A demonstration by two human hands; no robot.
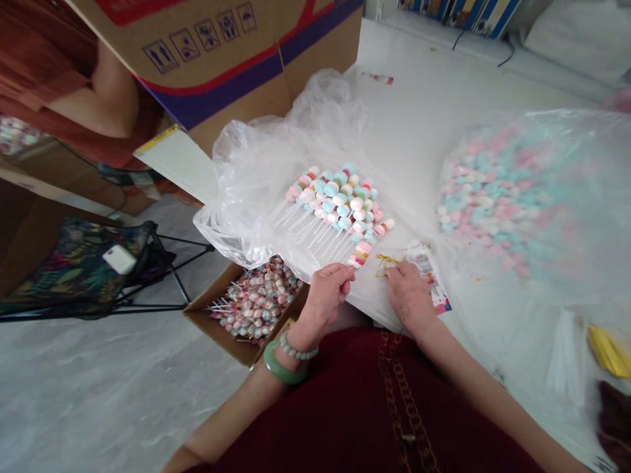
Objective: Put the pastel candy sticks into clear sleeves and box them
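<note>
Dark red cloth (374, 401) fills the bottom of my view, and above it my hands work on clear plastic (246, 197). Candy sticks (340, 203) lie heaped ahead, slanting with their heads to the upper right. The nearest candy (358, 256) sits just beyond my left fingertips (345, 272), curled together, though on what I cannot tell; my left hand (323, 302) is nearer it than my right hand (409, 295), whose fingertips (392, 272) seem pinched on yellow ties (387, 261).
</note>
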